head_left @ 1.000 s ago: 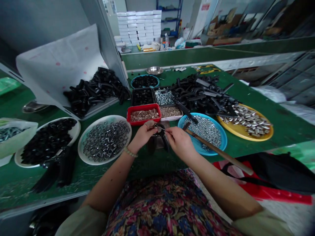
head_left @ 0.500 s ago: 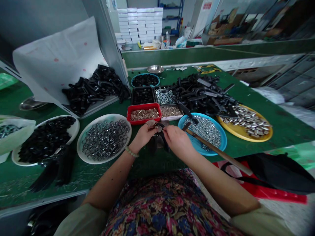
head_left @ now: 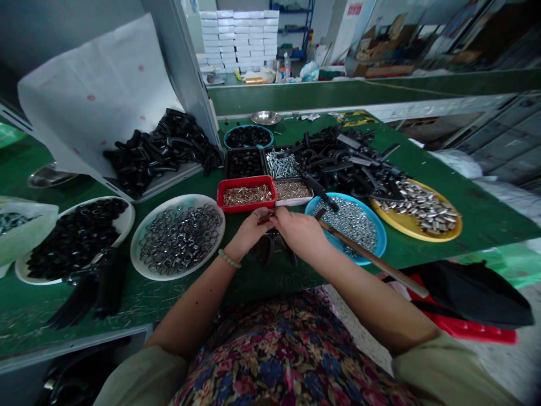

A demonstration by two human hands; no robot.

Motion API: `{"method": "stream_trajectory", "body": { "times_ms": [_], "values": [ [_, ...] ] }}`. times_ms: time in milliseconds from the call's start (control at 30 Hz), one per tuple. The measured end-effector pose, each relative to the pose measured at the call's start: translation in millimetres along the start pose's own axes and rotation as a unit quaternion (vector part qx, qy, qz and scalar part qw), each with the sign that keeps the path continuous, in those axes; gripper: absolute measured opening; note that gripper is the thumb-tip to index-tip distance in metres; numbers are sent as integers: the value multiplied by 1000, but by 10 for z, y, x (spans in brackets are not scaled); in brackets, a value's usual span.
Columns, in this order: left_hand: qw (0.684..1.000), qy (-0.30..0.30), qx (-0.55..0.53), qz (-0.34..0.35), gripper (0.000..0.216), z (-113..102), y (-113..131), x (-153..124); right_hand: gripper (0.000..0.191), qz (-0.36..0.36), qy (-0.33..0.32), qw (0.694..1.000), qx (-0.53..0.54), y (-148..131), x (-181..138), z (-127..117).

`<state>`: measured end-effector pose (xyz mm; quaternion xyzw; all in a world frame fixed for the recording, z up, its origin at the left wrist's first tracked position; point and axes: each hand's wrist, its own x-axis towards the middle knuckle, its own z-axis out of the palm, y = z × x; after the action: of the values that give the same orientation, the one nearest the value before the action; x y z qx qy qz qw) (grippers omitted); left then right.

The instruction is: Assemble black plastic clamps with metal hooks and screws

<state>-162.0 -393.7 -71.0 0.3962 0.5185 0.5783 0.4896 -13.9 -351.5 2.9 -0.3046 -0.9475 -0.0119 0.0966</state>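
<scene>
My left hand (head_left: 250,228) and my right hand (head_left: 298,230) meet at the middle of the green table (head_left: 465,197), fingertips pinched together on a small black part (head_left: 274,248) whose two legs hang below them. What the fingertips press is hidden. Just beyond my hands lies a red tray (head_left: 246,194) of small brassy pieces. A white plate (head_left: 177,235) of metal rings sits to the left. A blue plate (head_left: 353,225) of small silver nuts sits to the right, with a wooden-handled hammer (head_left: 372,258) lying across it.
A yellow plate (head_left: 416,213) of silver pieces and a heap of black parts (head_left: 346,160) lie at right. Another white plate (head_left: 74,237) of black rings and a black pile (head_left: 160,148) lie at left. Small trays (head_left: 270,166) stand behind the red one. A black bag (head_left: 469,290) hangs at right.
My right hand has slid left and closed up against my left hand over the black part. The thin metal piece seen between the fingertips earlier is now covered.
</scene>
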Motion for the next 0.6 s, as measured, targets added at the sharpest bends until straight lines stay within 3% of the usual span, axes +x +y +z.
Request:
{"method": "stream_trajectory", "body": {
  "times_ms": [200, 300, 433, 500, 600],
  "values": [
    [960, -14, -210, -185, 21, -49, -28, 71, 6, -13, 87, 974, 208, 192, -27, 185],
    [945, 8, -251, -210, 18, -54, -57, 130, 8, -45, 111, 961, 250, 204, -54, 234],
    [941, 18, -269, -203, 13, -92, -94, 179, 17, -118, 201, 947, 223, 221, -206, 295],
    [941, 29, -271, -202, 11, -137, -95, 183, 19, -78, 264, 926, 258, 290, -301, 338],
    [947, 50, -254, -192, 14, -193, -52, 170, 16, 59, 318, 900, 293, 476, -383, 414]
  ]
}}
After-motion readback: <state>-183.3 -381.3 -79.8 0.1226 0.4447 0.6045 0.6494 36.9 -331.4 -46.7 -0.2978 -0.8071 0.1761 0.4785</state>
